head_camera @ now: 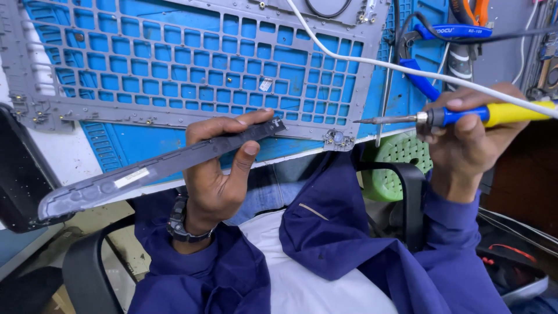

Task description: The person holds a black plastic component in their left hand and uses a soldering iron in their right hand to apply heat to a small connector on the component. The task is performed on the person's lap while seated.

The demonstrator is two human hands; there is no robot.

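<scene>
Clearly my left hand (218,168) pinches the strip (157,168) near one end; it looks light, stiff plastic, probably. My right hand (465,139) grips the iron (459,116) by its handle.

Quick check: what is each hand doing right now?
Left hand: closed on a long dark grey plastic strip.
Right hand: closed on a soldering iron with a blue and yellow handle.

A long dark grey plastic strip (157,168) slants upward; a yellow-handled soldering iron (459,116) lies level.
</scene>
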